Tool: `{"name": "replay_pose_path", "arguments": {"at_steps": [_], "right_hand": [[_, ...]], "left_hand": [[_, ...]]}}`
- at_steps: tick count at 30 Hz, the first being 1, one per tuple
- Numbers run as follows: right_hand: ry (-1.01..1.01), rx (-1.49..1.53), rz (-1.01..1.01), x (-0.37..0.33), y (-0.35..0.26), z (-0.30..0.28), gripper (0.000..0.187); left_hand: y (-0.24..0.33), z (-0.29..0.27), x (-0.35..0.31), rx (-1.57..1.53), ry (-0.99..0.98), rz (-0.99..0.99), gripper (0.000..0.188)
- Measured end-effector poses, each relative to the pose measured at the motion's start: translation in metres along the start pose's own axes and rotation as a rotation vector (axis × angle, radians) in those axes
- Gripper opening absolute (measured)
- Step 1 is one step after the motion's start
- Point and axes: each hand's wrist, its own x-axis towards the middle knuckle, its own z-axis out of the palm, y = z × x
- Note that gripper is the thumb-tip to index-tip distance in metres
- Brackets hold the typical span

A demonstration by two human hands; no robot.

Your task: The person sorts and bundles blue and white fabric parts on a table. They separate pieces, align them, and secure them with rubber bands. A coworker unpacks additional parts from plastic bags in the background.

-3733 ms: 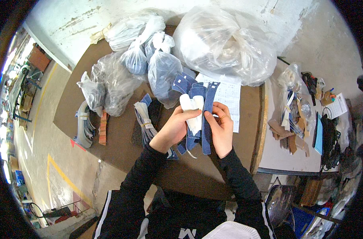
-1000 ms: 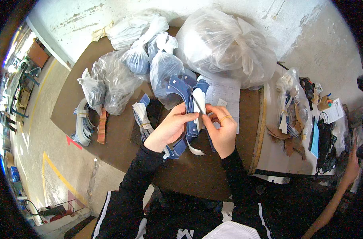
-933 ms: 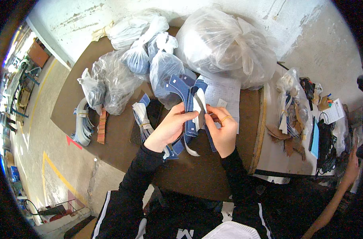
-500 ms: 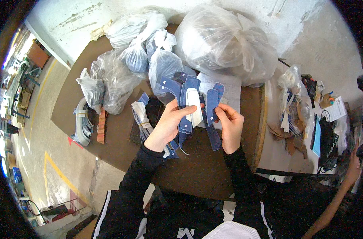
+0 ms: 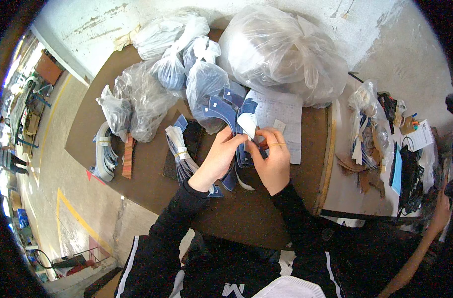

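My left hand (image 5: 217, 158) is closed round a stack of curved blue denim pieces (image 5: 221, 110), which carry small white stickers. A white piece (image 5: 247, 124) lies on top of the stack, its upper part tilted up. My right hand (image 5: 273, 164) meets the stack from the right, thumb and fingers pinched at its edge close to my left thumb. Its fingertips are partly hidden. Below my hands hang the lower ends of the denim pieces and a pale curved strip (image 5: 245, 183). Left of them lies a tied bundle of pale strips (image 5: 175, 141) on the brown table (image 5: 241, 213).
Clear plastic bags (image 5: 281, 54) stand along the back, several holding blue pieces. A written paper sheet (image 5: 295, 139) lies behind my right hand. At the left are a curved tied bundle (image 5: 104, 159) and a striped strip (image 5: 128, 158). Scraps (image 5: 365, 164) cover a side surface.
My right hand has moved left to the stack, bringing its separate denim pieces against the others. The white piece now tilts up. My left hand has shifted slightly right.
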Motion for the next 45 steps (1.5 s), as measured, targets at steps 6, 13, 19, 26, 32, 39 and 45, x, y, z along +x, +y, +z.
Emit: {"name": "replay_pose_path", "arguments": {"at_steps": [6,13,19,26,32,39,45], "right_hand": [[-0.020,-0.037,0.031,0.001,-0.002,0.000,0.039],[0.037,0.008,0.088,0.001,0.005,-0.003,0.025],[0.025,0.539,0.394,0.007,0.016,-0.021,0.020],[0.000,0.339,0.162,0.002,0.019,-0.006,0.022],[-0.026,0.475,0.379,0.006,0.008,-0.011,0.023],[0.066,0.830,0.450,0.007,0.013,-0.017,0.011],[-0.074,0.708,0.503,0.004,0.010,-0.013,0.009]], "left_hand": [[0.002,0.004,0.001,0.051,0.011,0.048,0.021],[0.006,0.000,0.000,0.035,-0.022,-0.100,0.021],[0.017,0.002,-0.001,-0.020,-0.003,-0.092,0.023],[0.009,0.009,-0.002,-0.043,-0.016,-0.060,0.026],[0.013,0.008,-0.002,0.078,0.014,0.035,0.027],[0.018,0.006,-0.001,0.033,0.007,0.006,0.028],[0.012,0.006,0.001,0.133,0.036,0.101,0.025]]}}
